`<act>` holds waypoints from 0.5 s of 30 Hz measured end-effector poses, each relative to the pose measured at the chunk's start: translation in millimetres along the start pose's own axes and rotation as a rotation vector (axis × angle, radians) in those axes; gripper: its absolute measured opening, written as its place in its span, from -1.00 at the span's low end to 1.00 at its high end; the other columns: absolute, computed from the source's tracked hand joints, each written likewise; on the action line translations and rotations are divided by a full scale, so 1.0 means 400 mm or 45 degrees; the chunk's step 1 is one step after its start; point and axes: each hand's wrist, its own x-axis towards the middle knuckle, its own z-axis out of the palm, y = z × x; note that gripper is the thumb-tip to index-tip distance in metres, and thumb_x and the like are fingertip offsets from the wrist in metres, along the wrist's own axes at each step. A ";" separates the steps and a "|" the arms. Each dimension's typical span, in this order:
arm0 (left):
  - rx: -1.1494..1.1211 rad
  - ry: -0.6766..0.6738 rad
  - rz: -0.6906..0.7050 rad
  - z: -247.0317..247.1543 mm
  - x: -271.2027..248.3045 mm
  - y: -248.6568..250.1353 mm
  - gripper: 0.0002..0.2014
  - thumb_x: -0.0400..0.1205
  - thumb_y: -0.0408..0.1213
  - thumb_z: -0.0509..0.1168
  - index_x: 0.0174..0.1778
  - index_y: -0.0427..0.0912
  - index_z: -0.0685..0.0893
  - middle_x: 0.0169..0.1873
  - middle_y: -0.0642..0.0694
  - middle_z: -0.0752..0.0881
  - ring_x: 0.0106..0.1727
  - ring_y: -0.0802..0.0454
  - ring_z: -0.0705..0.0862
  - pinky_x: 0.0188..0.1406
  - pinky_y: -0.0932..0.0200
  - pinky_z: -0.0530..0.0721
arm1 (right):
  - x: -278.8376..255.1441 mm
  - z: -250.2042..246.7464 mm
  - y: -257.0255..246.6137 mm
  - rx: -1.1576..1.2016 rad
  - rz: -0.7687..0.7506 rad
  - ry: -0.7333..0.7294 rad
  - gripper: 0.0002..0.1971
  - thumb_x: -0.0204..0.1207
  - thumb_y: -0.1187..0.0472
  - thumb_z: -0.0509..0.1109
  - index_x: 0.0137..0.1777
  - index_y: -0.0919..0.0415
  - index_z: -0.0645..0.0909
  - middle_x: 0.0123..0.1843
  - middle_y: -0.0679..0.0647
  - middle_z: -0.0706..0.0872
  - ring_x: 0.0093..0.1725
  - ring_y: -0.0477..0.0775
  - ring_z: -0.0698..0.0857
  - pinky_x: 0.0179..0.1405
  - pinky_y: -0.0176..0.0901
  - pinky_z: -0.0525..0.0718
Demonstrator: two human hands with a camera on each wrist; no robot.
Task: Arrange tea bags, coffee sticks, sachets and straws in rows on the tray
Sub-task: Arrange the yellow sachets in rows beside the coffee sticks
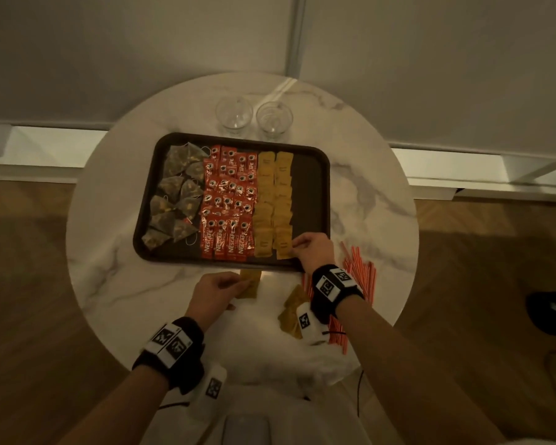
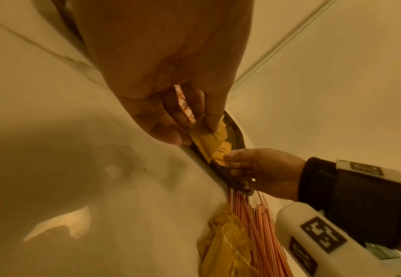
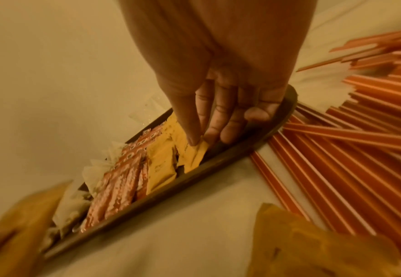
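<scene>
A dark tray (image 1: 308, 194) holds a column of tea bags (image 1: 174, 194), red coffee sticks (image 1: 228, 203) and two columns of yellow sachets (image 1: 275, 194). My right hand (image 1: 297, 245) reaches over the tray's near right corner. Its thumb and forefinger pinch the nearest sachet (image 3: 194, 155) of the right column, which lies on the tray. My left hand (image 1: 238, 285) hovers just in front of the tray and pinches a few yellow sachets (image 2: 206, 138). Orange straws (image 1: 358, 271) lie loose on the table right of the tray.
More yellow sachets (image 1: 291, 311) lie loose on the round marble table (image 1: 142, 284) under my right wrist. Two empty glasses (image 1: 234, 115) stand behind the tray. The tray's right strip is bare. The table edge curves close on every side.
</scene>
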 end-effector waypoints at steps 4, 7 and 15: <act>0.057 -0.015 0.009 0.007 0.021 0.019 -0.89 0.61 -0.27 0.42 0.03 -0.12 0.76 -0.10 -0.08 0.77 -0.13 0.08 0.71 -0.37 0.29 0.63 | 0.021 0.014 0.006 -0.199 -0.019 -0.013 -0.79 0.41 0.18 0.57 -0.33 -0.05 0.60 -0.25 -0.04 0.74 -0.18 -0.03 0.73 -0.10 -0.14 0.74; 0.170 0.002 0.119 0.019 0.032 0.043 -0.93 0.61 -0.30 0.42 -0.03 -0.09 0.75 -0.19 0.01 0.76 -0.19 0.14 0.70 -0.42 0.42 0.57 | 0.034 0.017 0.003 -0.273 -0.037 -0.020 -0.79 0.39 0.03 0.57 -0.29 -0.02 0.57 -0.22 -0.02 0.73 -0.20 0.01 0.71 -0.17 -0.12 0.70; 0.532 -0.077 0.412 0.080 0.119 0.137 -0.87 0.64 -0.35 0.34 0.05 -0.04 0.68 -0.18 0.12 0.67 -0.13 0.20 0.65 -0.10 0.37 0.59 | 0.056 0.009 -0.008 -0.396 -0.074 -0.037 -0.77 0.42 -0.05 0.56 -0.17 0.03 0.60 -0.21 -0.04 0.70 -0.18 0.00 0.68 -0.20 -0.16 0.64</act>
